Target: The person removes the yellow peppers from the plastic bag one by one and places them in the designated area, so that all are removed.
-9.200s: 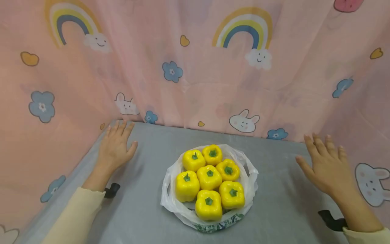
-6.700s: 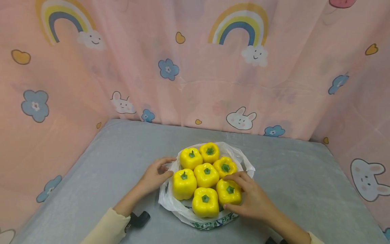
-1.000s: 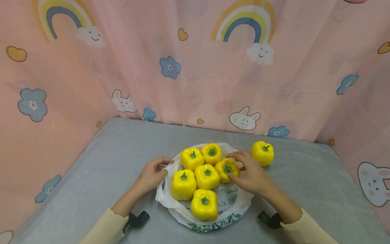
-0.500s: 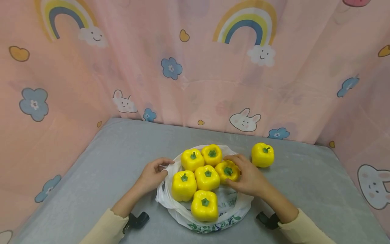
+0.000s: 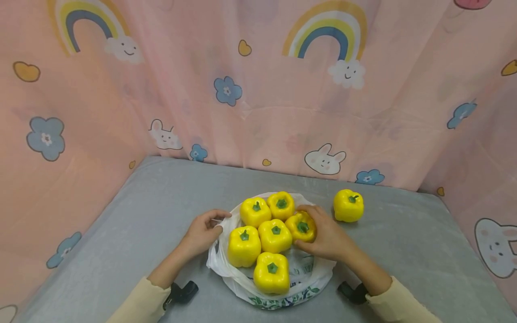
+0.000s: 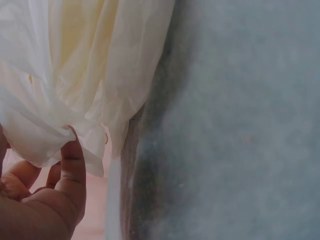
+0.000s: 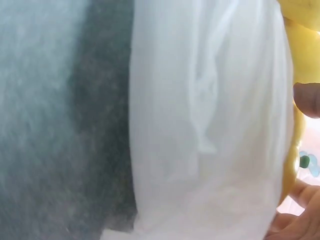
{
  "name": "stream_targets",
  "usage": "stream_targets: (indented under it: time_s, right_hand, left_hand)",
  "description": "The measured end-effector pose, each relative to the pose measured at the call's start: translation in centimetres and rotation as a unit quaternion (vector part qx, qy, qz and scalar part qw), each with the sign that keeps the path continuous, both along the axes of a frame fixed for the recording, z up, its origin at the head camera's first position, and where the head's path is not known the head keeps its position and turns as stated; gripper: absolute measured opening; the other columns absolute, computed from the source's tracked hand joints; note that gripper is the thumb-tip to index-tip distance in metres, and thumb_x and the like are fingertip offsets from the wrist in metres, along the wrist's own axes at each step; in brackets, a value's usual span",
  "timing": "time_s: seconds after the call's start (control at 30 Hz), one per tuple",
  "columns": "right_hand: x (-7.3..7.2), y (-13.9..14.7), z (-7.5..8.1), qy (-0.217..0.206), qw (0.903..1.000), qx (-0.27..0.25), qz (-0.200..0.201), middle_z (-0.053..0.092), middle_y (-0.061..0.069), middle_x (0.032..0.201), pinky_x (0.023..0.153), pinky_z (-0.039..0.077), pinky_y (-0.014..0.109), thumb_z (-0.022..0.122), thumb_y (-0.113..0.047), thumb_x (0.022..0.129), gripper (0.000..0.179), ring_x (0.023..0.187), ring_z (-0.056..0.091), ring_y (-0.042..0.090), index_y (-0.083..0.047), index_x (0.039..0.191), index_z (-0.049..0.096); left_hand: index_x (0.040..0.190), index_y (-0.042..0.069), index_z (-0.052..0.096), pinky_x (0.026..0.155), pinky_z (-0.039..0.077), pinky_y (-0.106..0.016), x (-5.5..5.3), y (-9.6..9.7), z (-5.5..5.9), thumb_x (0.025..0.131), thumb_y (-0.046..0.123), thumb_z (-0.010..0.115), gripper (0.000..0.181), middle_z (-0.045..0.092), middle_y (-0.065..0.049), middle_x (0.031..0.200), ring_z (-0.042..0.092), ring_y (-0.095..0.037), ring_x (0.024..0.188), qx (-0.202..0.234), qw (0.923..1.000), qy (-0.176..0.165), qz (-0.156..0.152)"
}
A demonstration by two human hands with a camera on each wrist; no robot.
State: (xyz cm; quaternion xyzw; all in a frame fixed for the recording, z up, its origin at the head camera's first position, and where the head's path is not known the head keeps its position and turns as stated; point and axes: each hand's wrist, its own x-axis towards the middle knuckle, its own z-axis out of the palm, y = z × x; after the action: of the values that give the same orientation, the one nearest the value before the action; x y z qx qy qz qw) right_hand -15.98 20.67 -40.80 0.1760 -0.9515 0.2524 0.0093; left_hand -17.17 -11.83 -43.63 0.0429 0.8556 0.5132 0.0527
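Several yellow bell peppers with green stems sit in a white plastic bag [image 5: 218, 260], its rim spread wide. With thumb and fingers, my left hand [image 5: 200, 232] holds the bag's left rim; in the left wrist view that hand [image 6: 60, 192] has the thin plastic between its digits. My right hand [image 5: 329, 235] curls round the bell pepper [image 5: 300, 226] on the bag's right side. The right wrist view shows this hand's fingers [image 7: 308, 100] on yellow skin, partly behind the bag's wall [image 7: 200, 110]. One more bell pepper [image 5: 348, 205] stands outside, behind my right hand.
A grey cloth [image 5: 181, 188] covers the table. Behind and at both sides hangs a pink curtain [image 5: 266, 121] printed with rainbows, flowers and rabbits. Dark wrist cameras [image 5: 183, 292] are strapped at both sleeves.
My right hand has closed in round the right-side bell pepper. Earlier, the front-right pepper lay in the bag; now one stands on the table at back right. The left hand stays on the rim.
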Motion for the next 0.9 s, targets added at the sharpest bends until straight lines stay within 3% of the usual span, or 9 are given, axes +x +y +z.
stream_targets:
  time_s: [0.67, 0.9]
  right_hand:
    - [-0.14, -0.12, -0.89, 0.007, 0.9982, -0.059, 0.0, 0.053, 0.009, 0.127, 0.092, 0.049, 0.05, 0.082, -0.025, 0.066, 0.075, 0.107, 0.053, 0.023, -0.015, 0.13, 0.045]
    - [0.16, 0.05, 0.03, 0.035, 0.9978, -0.056, -0.008, 0.056, 0.011, 0.125, 0.089, 0.049, 0.05, 0.082, -0.026, 0.066, 0.074, 0.103, 0.056, 0.025, -0.013, 0.129, 0.046]
  left_hand:
    - [0.112, 0.018, 0.068, 0.07, 0.052, -0.027, 0.0, -0.07, -0.13, 0.085, 0.002, 0.054, 0.035, 0.066, -0.006, 0.115, 0.06, -0.015, 0.08, 0.009, 0.9999, -0.008, 0.006]
    - [0.113, 0.019, 0.068, 0.069, 0.052, -0.027, -0.01, -0.07, -0.21, 0.085, 0.002, 0.054, 0.035, 0.065, -0.006, 0.116, 0.06, -0.015, 0.08, 0.011, 0.9999, -0.01, 0.008]
